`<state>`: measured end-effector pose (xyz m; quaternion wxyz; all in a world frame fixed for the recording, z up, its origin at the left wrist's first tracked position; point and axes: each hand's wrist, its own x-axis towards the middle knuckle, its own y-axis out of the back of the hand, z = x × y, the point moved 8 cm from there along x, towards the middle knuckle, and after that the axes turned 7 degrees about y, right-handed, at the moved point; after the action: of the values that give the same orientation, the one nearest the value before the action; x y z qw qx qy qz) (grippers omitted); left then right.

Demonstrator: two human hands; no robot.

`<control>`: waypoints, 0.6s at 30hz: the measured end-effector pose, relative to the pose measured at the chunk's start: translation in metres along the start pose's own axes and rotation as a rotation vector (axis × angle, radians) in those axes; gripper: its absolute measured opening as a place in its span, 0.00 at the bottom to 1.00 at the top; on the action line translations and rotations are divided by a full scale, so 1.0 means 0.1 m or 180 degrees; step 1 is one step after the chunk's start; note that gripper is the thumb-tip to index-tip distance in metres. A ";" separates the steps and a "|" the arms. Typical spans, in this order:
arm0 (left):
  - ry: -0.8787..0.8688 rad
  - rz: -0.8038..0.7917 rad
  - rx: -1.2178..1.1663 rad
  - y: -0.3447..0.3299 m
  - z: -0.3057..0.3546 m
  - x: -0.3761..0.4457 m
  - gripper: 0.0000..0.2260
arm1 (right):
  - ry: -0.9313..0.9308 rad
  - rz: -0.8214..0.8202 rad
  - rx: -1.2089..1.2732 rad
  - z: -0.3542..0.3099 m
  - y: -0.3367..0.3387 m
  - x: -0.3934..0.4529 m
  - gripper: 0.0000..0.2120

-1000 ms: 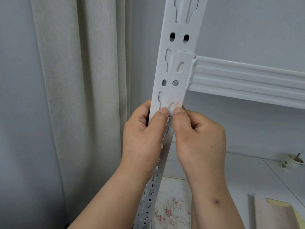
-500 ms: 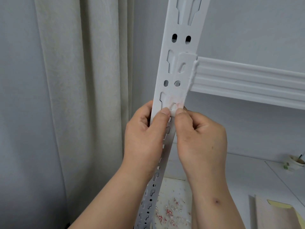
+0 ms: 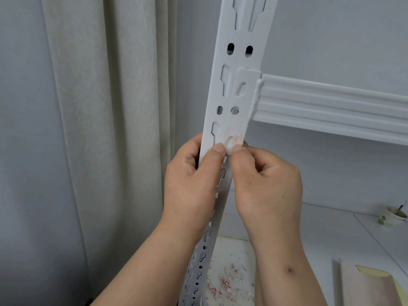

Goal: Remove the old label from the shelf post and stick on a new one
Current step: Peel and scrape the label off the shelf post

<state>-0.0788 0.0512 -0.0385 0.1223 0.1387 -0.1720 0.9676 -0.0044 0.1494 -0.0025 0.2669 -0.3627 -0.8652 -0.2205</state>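
At the bottom of the view, at about six o'clock, red-and-white scraps [image 3: 225, 281] lie scattered on the lower shelf [image 3: 309, 230], likely peeled bits of label that dropped straight down from the work above. Up from there, both forearms rise to the post [image 3: 236, 89]. The left hand [image 3: 189, 182] wraps the post's left edge, fingers curled behind it and thumb pressed on the front face, which seems meant to steady the metal. The right hand [image 3: 269, 184] is clenched, its thumb tip set beside the left thumb at the lower edge of the old label [image 3: 229, 135]; it looks like the nail is scraping or picking there, though whether it pinches a flap cannot be told. The label itself sits on the post at center, just below the pair of holes, now only a thin, pinkish residue. Removal is judged nearly done, and no new label is on. At three o'clock the beam [image 3: 331, 102] hooks into the post. At nine o'clock a curtain [image 3: 106, 129] hangs behind.
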 end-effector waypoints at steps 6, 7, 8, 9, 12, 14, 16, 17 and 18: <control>-0.0021 -0.0006 -0.0014 0.00 0.00 0.00 0.11 | -0.0145 0.0115 0.0132 -0.02 0.00 0.03 0.26; -0.0015 -0.0014 -0.0012 0.00 -0.01 0.00 0.11 | -0.0147 0.0122 0.0093 -0.02 0.00 0.04 0.26; -0.0009 -0.0014 -0.0011 0.00 -0.01 0.00 0.11 | -0.0127 0.0116 0.0045 -0.02 0.00 0.04 0.26; -0.0007 -0.0012 -0.0010 0.01 -0.01 0.00 0.11 | -0.0093 0.0100 -0.0013 -0.02 0.00 0.05 0.25; -0.0031 -0.0005 0.0035 0.01 -0.02 0.01 0.12 | 0.0013 0.0039 -0.0117 -0.02 -0.01 0.03 0.24; -0.0041 -0.0015 0.0045 0.01 -0.02 0.01 0.12 | 0.0053 0.0002 -0.0117 -0.02 0.00 0.00 0.24; -0.0033 -0.0026 0.0001 0.01 -0.02 0.01 0.12 | 0.0058 0.0005 -0.0075 -0.02 0.00 -0.01 0.24; -0.0024 -0.0023 -0.0017 0.01 -0.02 0.01 0.11 | 0.0047 0.0021 -0.0046 -0.01 0.00 -0.01 0.24; -0.0017 -0.0016 -0.0021 0.01 -0.01 0.00 0.11 | 0.0025 0.0044 -0.0019 -0.01 0.00 0.00 0.24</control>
<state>-0.0794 0.0512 -0.0397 0.1247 0.1413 -0.1751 0.9663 -0.0039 0.1489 -0.0020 0.2707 -0.3685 -0.8610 -0.2226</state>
